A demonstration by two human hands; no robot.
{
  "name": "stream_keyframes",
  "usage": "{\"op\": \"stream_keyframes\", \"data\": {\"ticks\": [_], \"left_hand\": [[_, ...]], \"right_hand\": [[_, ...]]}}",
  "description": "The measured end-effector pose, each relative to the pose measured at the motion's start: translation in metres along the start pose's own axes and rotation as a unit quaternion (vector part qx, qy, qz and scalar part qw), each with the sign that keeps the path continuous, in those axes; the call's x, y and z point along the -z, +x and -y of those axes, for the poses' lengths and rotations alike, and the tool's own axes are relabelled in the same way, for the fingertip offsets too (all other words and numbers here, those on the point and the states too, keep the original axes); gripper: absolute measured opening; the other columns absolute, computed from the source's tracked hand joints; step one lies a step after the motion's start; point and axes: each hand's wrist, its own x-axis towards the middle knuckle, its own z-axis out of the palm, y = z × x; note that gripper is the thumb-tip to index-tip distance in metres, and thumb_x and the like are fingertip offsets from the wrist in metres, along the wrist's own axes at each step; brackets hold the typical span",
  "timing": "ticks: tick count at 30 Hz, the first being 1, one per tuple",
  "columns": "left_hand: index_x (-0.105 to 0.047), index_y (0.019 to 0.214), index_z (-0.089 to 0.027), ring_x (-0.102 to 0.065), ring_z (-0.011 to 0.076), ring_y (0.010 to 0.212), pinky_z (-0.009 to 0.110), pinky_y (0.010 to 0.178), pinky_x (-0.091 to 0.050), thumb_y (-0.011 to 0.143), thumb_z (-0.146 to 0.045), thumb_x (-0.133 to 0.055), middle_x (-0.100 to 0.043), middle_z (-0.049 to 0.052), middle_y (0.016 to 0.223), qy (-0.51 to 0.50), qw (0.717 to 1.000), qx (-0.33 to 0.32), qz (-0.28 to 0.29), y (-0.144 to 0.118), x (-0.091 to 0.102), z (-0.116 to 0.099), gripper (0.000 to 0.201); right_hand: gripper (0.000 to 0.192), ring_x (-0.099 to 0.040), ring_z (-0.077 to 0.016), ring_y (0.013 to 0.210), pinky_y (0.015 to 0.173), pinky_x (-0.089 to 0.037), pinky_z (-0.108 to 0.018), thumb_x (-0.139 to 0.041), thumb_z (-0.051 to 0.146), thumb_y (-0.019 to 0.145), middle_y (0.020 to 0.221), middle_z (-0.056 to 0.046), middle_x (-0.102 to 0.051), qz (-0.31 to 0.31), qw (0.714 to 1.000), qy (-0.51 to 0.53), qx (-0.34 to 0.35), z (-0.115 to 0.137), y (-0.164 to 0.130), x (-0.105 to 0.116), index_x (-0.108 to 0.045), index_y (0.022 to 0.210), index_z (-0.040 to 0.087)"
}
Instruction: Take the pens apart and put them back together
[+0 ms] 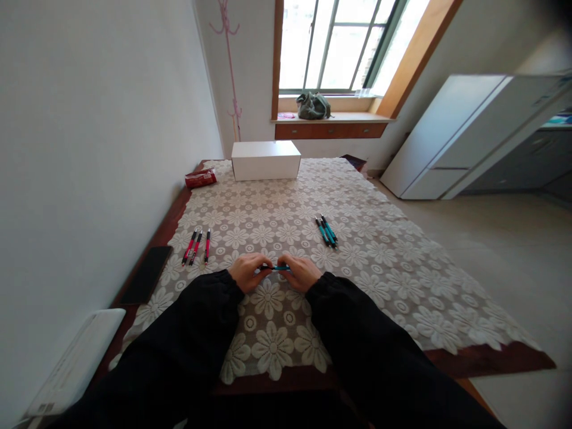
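A teal and black pen (280, 268) lies sideways between my two hands, just above or on the lace tablecloth. My left hand (248, 271) pinches its black end, and my right hand (298, 272) pinches the teal end. Fingers cover both ends of the pen. Ahead and to the right of my hands rest several teal and black pens (327, 231) in a close group. Off to the left, three red and black pens (196, 246) lie side by side, one slightly apart from the other two.
A white box (266, 161) stands at the table's far end, with a red packet (201, 178) left of it. A black phone-like slab (146, 274) lies along the left edge by the wall. The lace tablecloth (273, 351) covers most of the dark red table (491, 359).
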Motion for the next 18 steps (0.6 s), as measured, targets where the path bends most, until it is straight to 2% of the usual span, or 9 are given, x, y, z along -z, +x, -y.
{"op": "stream_keyframes", "data": {"ticks": [7,11,18], "left_hand": [[-0.064,0.098,-0.021,-0.064,0.0149,0.082,0.027,0.075,-0.053,0.090,-0.029,-0.058,-0.068,0.004,0.092,-0.018,1.000,-0.002,-0.005,-0.0004,-0.0025,0.0020,0.013],[-0.063,0.099,-0.021,-0.064,0.0146,0.082,0.027,0.075,-0.054,0.089,-0.028,-0.058,-0.067,0.003,0.092,-0.027,1.000,0.010,-0.003,-0.0008,-0.0029,0.0021,0.013],[-0.060,0.104,-0.021,-0.066,0.0145,0.082,0.027,0.075,-0.053,0.089,-0.029,-0.060,-0.069,0.002,0.095,-0.015,0.999,0.027,-0.010,-0.0007,-0.0043,0.0019,0.017]], "right_hand": [[0.015,-0.064,-0.0168,0.086,0.072,-0.043,-0.025,-0.052,0.028,0.094,0.097,-0.004,-0.067,-0.010,1.000,-0.024,0.009,0.0008,0.0006,0.0000,-0.061,0.105,0.024],[0.019,-0.064,-0.0166,0.084,0.071,-0.043,-0.025,-0.056,0.027,0.091,0.098,-0.003,-0.068,-0.010,1.000,-0.010,-0.005,0.0013,0.0006,-0.0003,-0.057,0.109,0.023],[0.014,-0.064,-0.0160,0.078,0.066,-0.040,-0.025,-0.056,0.023,0.089,0.091,-0.002,-0.068,-0.009,1.000,-0.010,-0.016,0.0012,0.0003,0.0000,-0.054,0.103,0.022]]}}
